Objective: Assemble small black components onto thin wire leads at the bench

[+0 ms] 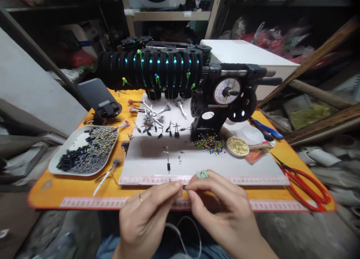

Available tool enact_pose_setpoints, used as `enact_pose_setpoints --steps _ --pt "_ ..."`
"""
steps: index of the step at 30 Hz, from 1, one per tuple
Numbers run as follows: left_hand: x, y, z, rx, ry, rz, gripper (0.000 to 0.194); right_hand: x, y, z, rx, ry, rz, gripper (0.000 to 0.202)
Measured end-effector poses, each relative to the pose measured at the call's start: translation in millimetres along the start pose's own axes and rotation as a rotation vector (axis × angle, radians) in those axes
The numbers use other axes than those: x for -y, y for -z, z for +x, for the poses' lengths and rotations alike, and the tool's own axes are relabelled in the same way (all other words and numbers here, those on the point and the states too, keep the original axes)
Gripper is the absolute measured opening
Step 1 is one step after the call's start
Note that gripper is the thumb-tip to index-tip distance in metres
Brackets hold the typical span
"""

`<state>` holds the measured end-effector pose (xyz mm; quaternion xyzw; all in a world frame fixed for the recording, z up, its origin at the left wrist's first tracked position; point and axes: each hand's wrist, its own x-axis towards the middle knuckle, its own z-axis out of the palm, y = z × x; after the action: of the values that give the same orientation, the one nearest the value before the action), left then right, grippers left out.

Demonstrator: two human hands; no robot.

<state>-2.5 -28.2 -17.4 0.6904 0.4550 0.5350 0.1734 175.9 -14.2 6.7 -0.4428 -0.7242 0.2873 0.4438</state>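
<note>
- Head view: your left hand (149,214) and right hand (225,202), fingertips nearly closed, pinch a tiny dark piece (184,187) between them, seemingly for steadiness.
- It is just before the board (205,165), probably for clear sight.

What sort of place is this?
Probably a small workshop: a geared machine with a dial, a tray of tiny parts and red-handled scissors share one table.
</note>
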Motion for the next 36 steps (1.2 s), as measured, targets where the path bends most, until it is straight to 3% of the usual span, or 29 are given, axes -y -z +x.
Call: enact_pose_setpoints --steps 3,6,14,18,26,36 --pt "4 5.4 5 0.102 -0.183 0.091 0.057 -3 -2 1 -0.008 -0.03 0.003 0.009" --pt "8 9.0 12 0.187 -0.244 0.138 0.05 -6 -4 3 -0.028 -0.001 -0.034 0.01" --pt "11 6.9 33 0.354 -0.077 0.211 0.014 -18 -8 10 -0.045 0.151 -0.279 0.014" --pt "6 4.7 40 0.414 0.015 0.252 0.015 -20 -8 9 -0.025 0.173 -0.355 0.014" --pt "4 2.2 41 0.418 0.11 0.232 0.015 -24 -3 5 0.018 0.193 -0.376 0.015" --pt "9 6.1 42 0.419 0.096 0.191 0.014 -28 -4 3 0.029 0.215 -0.419 0.02"
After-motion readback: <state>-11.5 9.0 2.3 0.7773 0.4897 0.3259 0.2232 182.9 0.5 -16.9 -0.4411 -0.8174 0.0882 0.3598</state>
